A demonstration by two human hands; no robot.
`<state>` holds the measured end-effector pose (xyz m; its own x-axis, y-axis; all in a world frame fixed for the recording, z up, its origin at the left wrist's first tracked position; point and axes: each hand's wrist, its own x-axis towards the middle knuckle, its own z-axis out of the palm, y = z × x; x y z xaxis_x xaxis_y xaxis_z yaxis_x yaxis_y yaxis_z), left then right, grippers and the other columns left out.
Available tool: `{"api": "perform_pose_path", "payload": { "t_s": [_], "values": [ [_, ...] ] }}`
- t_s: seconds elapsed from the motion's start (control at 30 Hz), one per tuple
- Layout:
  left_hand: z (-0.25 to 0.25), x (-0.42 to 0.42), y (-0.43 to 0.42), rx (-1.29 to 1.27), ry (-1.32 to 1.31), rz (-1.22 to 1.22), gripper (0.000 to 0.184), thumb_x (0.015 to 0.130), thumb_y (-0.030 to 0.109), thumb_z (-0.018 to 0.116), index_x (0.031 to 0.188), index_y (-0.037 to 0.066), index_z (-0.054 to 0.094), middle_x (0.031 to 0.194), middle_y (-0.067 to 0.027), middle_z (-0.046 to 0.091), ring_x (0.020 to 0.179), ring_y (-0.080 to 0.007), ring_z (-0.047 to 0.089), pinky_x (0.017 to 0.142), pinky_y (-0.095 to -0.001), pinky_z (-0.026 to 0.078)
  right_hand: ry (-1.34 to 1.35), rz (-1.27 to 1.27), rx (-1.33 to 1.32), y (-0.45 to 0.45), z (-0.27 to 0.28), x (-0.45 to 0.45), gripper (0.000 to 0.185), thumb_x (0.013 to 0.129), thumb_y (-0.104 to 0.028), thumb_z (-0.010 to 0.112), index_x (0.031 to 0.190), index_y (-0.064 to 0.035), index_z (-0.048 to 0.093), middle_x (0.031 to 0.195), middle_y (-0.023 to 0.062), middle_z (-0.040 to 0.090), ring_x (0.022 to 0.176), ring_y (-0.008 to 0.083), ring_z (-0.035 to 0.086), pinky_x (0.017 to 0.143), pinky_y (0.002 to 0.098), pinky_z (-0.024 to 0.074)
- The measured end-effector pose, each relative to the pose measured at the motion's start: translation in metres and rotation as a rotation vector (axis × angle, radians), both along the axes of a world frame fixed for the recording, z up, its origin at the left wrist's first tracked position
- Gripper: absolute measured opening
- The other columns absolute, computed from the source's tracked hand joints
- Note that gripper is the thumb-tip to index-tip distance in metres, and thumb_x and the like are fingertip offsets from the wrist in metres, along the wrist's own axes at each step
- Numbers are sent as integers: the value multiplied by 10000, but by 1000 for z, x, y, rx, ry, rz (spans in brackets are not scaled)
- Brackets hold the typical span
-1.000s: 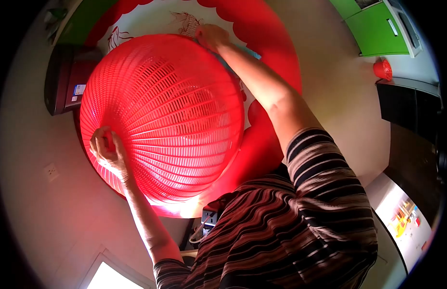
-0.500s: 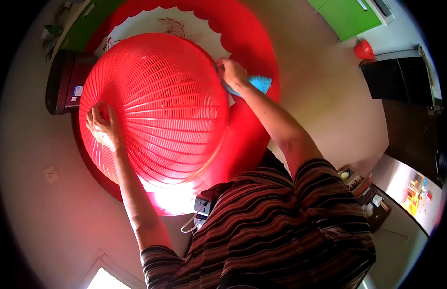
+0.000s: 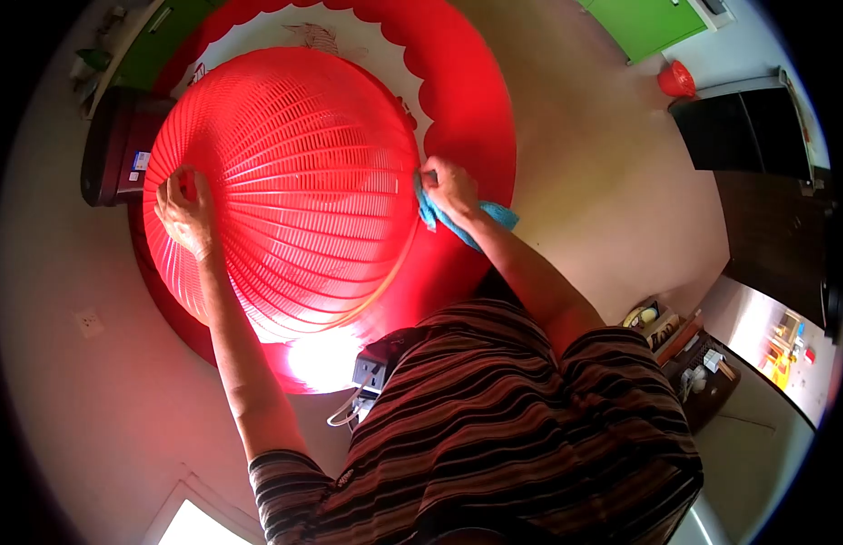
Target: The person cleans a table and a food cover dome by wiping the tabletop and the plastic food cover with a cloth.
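A large red domed food cover [image 3: 303, 173] of slatted plastic is tilted up, its rim facing right. My left hand [image 3: 187, 218] is closed around the small knob at the top of the dome. Against the rim on the right, my right hand [image 3: 453, 189] is closed on a blue cloth [image 3: 497, 214], which touches the edge and trails below the wrist. Beneath is a round red table [image 3: 471, 118] with a scalloped border and a white printed middle. Part of that middle is hidden behind the cover.
A dark bin-like box [image 3: 113, 150] stands left of the table. Close to my body are a power socket block [image 3: 369, 372] with a cable and a bright glow. Green cabinets [image 3: 644, 27], a red bucket [image 3: 677, 80] and a dark shelf with small items [image 3: 707, 377] are to the right.
My right hand has moved down the rim toward me, taking the blue cloth along. My left hand keeps its hold on the knob. The view has shifted slightly.
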<state>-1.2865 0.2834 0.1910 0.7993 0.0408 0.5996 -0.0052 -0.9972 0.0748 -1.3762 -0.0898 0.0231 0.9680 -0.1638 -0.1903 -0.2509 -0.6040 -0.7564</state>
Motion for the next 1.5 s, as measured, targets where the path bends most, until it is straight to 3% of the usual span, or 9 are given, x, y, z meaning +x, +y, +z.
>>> {"api": "perform_pose_path", "payload": {
  "t_s": [0.23,0.53,0.8,1.0,1.23,1.33,1.4,1.47,1.5],
  "values": [
    [12,-8,-20,-118,9,32,146,832,202,678,945,111,685,899,-32,639,836,-219,582,851,-386,448,-130,62,-121,-7,-3,146,161,834,-252,630,950,-151,675,936,112,703,896,354,670,735,474,526],
    [15,-9,-25,-236,86,88,137,840,109,648,968,68,671,967,-65,636,868,-215,573,737,-355,482,-197,414,-134,64,-1,332,170,862,-262,614,974,-168,700,958,81,708,960,309,664,789,440,518],
    [18,-9,-31,-270,63,68,154,828,80,648,980,67,670,983,-63,639,864,-206,559,740,-347,483,-85,425,-38,115,-2,377,188,872,-271,610,1012,-176,692,1027,58,706,999,280,661,822,425,512],
    [19,-11,-15,-360,103,-27,160,822,67,655,977,57,694,987,-65,656,854,-200,587,738,-329,498,-88,381,13,64,-14,322,215,849,-249,621,1038,-161,672,986,100,708,972,310,670,798,441,511],
    [27,-10,12,-266,192,-364,127,819,21,663,946,25,669,969,-80,672,920,-240,620,857,-344,480,-183,94,-61,3,-8,150,164,850,-220,603,972,-123,654,902,151,699,829,381,673,697,503,531],
    [31,-3,14,-217,275,-464,198,811,8,673,1004,47,650,1001,-72,647,914,-214,593,834,-338,475,-203,5,-93,-2,-11,67,139,847,-209,617,955,-125,640,880,137,695,801,381,676,677,506,536],
    [29,4,10,-211,280,-406,213,833,91,682,1042,64,649,1010,-68,634,902,-195,574,829,-355,470,-219,-26,-70,4,-18,19,146,850,-209,624,972,-132,602,871,126,683,783,374,678,651,506,535],
    [11,14,26,2,167,-208,255,900,266,639,1073,80,655,1033,-91,632,918,-240,575,811,-383,468,-200,7,-84,13,-20,-10,158,855,-197,621,992,-146,561,869,122,665,753,370,676,632,505,536],
    [2,14,27,82,116,-149,363,897,377,618,1120,92,642,1017,-85,633,953,-244,561,876,-423,435,-207,25,-62,17,-16,-19,182,851,-180,624,1014,-155,544,875,122,659,727,369,672,621,505,537]
  ]
}}
